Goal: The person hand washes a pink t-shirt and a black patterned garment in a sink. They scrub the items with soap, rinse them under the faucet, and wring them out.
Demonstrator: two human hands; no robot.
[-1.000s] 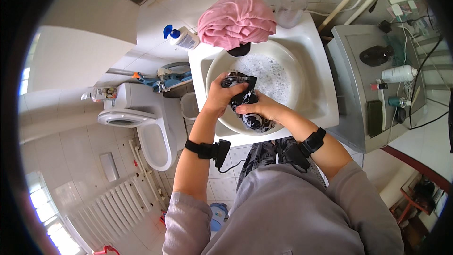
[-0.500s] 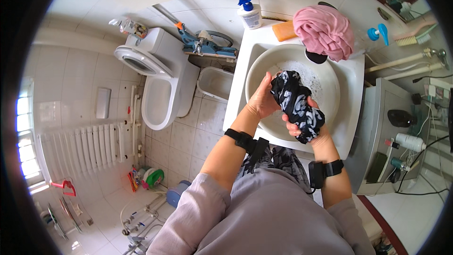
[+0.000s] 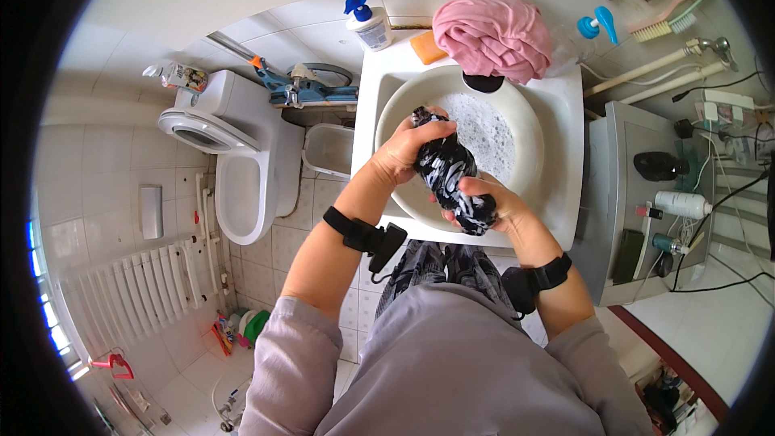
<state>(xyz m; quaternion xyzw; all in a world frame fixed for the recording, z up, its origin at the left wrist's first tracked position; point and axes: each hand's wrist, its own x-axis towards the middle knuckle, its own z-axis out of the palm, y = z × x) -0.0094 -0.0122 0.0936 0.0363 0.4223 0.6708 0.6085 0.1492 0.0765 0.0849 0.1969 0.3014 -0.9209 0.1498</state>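
Note:
A bunched black cloth with white patterning [image 3: 446,171] is stretched slantwise between my two hands, twisted into a thick roll. My left hand [image 3: 402,148] is closed round its upper left end, thumb across the top. The lower right end is gripped by my right hand [image 3: 502,203], with the thumb on the cloth and fingers partly hidden under it. Both hands hold the roll above a round cream basin [image 3: 529,141]. Sudsy water [image 3: 484,125] shows inside the basin, which sits in a white sink [image 3: 563,169].
A pink cloth bundle [image 3: 494,36] rests at the sink's back, beside an orange bar [image 3: 426,47] and a white pump bottle with a blue top [image 3: 371,30]. At left stand a toilet [image 3: 242,190] and a bin [image 3: 327,148]; a grey cabinet [image 3: 604,194] borders the sink's right.
My left hand has gone from supporting the cloth with an open palm to gripping its end. The cloth looks more tightly twisted. The whole view has shifted, moving the room leftward.

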